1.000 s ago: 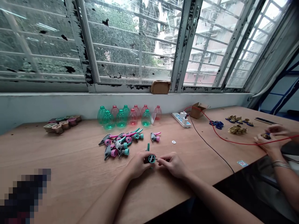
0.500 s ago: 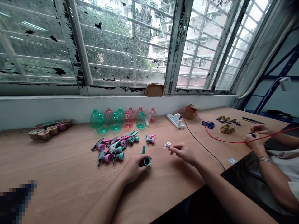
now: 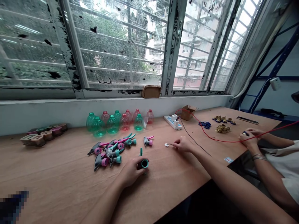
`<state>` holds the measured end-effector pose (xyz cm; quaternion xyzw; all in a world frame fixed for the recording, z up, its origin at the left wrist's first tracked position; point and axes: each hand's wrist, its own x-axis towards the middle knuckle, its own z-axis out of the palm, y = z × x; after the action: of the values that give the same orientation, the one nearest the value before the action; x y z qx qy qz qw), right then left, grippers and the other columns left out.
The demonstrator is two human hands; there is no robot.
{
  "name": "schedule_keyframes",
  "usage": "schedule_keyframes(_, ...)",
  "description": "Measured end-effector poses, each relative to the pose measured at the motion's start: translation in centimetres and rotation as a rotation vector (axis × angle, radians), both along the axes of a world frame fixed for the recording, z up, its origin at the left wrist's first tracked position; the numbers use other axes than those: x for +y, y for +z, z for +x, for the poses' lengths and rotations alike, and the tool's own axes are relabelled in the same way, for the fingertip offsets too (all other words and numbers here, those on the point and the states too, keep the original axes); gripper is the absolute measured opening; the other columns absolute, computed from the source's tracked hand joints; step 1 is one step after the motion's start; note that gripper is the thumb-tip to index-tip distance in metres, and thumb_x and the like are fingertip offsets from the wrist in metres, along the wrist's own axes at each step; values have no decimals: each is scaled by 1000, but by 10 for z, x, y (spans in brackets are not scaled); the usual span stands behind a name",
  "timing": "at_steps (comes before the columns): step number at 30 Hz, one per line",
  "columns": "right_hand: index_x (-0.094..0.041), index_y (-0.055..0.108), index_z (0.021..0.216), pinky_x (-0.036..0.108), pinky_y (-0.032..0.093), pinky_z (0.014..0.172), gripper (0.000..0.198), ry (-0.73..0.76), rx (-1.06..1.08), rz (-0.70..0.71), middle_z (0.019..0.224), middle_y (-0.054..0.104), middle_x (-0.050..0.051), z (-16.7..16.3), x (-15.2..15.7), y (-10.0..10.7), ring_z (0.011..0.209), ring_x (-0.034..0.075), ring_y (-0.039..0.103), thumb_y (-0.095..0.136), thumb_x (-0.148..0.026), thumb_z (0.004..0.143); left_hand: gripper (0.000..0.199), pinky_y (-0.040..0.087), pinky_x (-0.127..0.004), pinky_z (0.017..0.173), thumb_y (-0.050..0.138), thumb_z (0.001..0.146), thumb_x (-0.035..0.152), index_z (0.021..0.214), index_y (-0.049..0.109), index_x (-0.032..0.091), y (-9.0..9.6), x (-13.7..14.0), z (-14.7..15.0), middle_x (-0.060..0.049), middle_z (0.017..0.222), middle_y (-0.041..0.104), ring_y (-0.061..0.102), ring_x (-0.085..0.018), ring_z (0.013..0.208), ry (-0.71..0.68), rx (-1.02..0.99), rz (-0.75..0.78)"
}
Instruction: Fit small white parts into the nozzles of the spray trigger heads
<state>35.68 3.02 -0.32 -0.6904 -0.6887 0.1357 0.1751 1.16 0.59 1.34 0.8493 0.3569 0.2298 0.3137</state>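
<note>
My left hand [image 3: 135,170] is wrapped round a spray trigger head [image 3: 144,163], its green collar opening turned toward me and a green lever sticking up. Between the fingertips of my right hand [image 3: 183,145] is a thin stick-like piece [image 3: 170,144] pointing left. Its tip meets or overlaps a small white disc [image 3: 166,145] on the table; I cannot tell if they are joined. Just left of the disc lies a single grey and pink trigger head [image 3: 148,142]. A pile of trigger heads [image 3: 109,152] in grey, pink and green lies left of my left hand.
Green and pink clear bottles [image 3: 112,125] stand along the wall. Stacked small containers [image 3: 38,139] sit far left. Behind my right hand are a power strip [image 3: 173,122], a red cable [image 3: 210,138] and a small carton [image 3: 188,112]. At right, a co-worker's hands [image 3: 249,138] hold a small part.
My right hand has moved slightly up the table, bringing the stick's tip to the white disc. The left hand keeps hold of the trigger head. The whole view has shifted a little.
</note>
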Motion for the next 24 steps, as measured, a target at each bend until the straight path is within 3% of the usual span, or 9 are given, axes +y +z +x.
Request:
schedule_keyframes(7, -15, 76, 76, 22, 33, 51, 38, 9, -165, 20, 62, 69, 6, -8, 0, 9, 53, 12, 55, 49, -41, 83, 32, 44, -28, 79, 60, 73, 30, 103, 66, 21, 1, 0, 0, -3, 98, 68, 59, -18, 84, -3, -2, 1)
schedule_keyframes(14, -19, 76, 77, 25, 33, 58, 29, -8, -387, 92, 81, 72, 11, -19, -2, 26, 72, 18, 60, 54, -37, 82, 31, 46, -27, 78, 59, 74, 29, 103, 65, 21, 3, -1, 0, -3, 98, 68, 59, -19, 84, 1, 2, -10)
schedule_keyframes(24, -20, 75, 76, 27, 33, 58, 29, 1, -505, 128, 79, 71, 11, -23, -5, 39, 74, 21, 63, 51, -36, 82, 33, 43, -25, 70, 60, 74, 28, 106, 57, 22, 2, -5, 0, -1, 95, 67, 58, -16, 78, 42, -1, -6)
